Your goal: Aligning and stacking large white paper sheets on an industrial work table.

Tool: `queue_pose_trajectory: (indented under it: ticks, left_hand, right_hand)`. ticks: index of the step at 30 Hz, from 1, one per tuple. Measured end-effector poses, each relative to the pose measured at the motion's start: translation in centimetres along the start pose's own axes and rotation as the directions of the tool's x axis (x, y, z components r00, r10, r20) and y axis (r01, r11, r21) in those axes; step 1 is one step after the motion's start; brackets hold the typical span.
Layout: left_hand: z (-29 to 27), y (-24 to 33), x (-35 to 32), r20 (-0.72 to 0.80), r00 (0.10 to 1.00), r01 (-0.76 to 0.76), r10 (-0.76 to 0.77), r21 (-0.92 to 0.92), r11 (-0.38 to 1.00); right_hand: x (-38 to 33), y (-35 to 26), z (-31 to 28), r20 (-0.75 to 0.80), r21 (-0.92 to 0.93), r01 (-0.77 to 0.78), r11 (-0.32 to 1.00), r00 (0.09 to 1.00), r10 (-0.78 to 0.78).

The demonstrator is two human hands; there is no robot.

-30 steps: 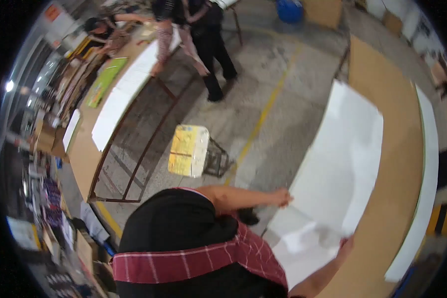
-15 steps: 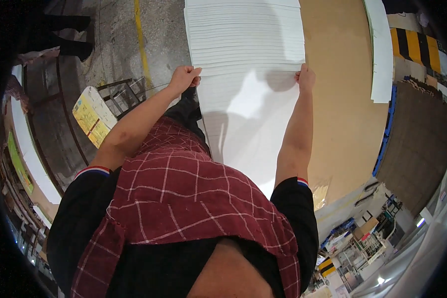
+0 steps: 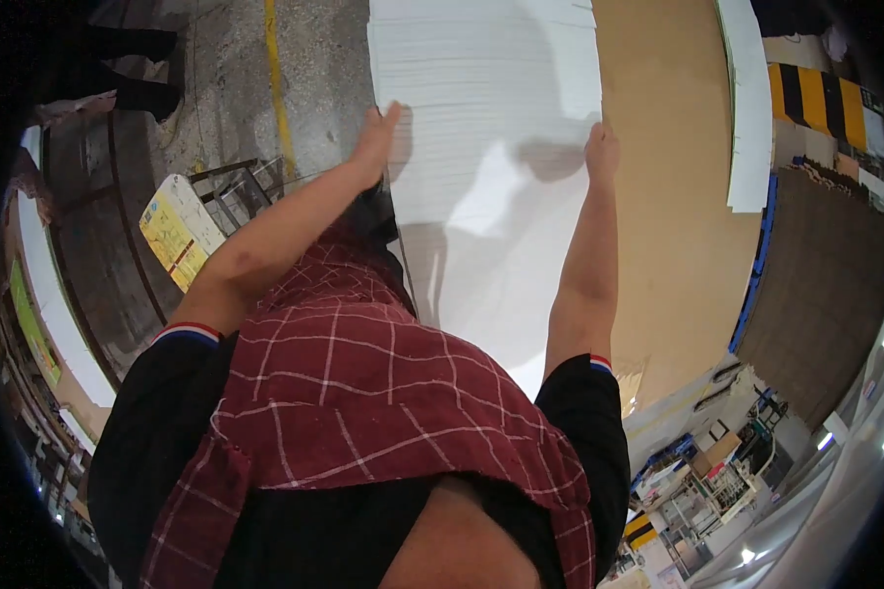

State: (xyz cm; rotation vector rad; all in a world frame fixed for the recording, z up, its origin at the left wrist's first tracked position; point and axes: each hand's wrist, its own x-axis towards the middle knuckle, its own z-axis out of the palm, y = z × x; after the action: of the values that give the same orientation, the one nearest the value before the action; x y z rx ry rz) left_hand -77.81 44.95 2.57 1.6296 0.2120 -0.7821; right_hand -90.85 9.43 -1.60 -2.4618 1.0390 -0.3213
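Note:
A long stack of white sheets [image 3: 481, 187] runs away from me, with faint layered lines across its far half. My left hand [image 3: 373, 147] is at the stack's left edge. Its fingers are fairly straight and its thumb is apart from them, pointing away over the white surface; it is slightly blurred. At the right edge, my right hand [image 3: 602, 155] is closed on the border of the white sheets, with its fingertips partly hidden. Shadows of my head and arms fall across the sheets.
Brown board [image 3: 673, 187] lies along the stack's right side, with another white sheet stack [image 3: 746, 128] beyond it. To the left are a stool with a yellow-printed top [image 3: 180, 231], a yellow floor line [image 3: 278, 88] and another person's dark-clad legs [image 3: 138, 74].
My left hand has gone from a closed grip to a straighter, opened shape and moved slightly farther away. My right hand stays at its edge. The sheets' layered lines look flatter and fainter.

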Motion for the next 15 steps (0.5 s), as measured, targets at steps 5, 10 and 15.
queue_pose_trajectory:
  ticks: [5,10,15]
  left_hand:
    - [-0.3,-0.7,2.1,0.129,0.968,0.221,-0.217,-0.019,0.975]
    - [-5.2,2.5,8.1,0.044,0.965,0.261,-0.258,-0.235,0.936]
    - [-3.9,10.6,15.5,0.064,0.962,0.273,-0.265,-0.212,0.939]
  right_hand:
    - [0.4,1.5,-2.0,0.11,0.225,-0.101,0.969,0.991,0.078]
    - [6.8,-3.8,-2.8,0.214,0.294,-0.371,0.881,0.924,0.318]
    - [18.9,-6.2,0.8,0.291,0.29,-0.477,0.83,0.87,0.398]
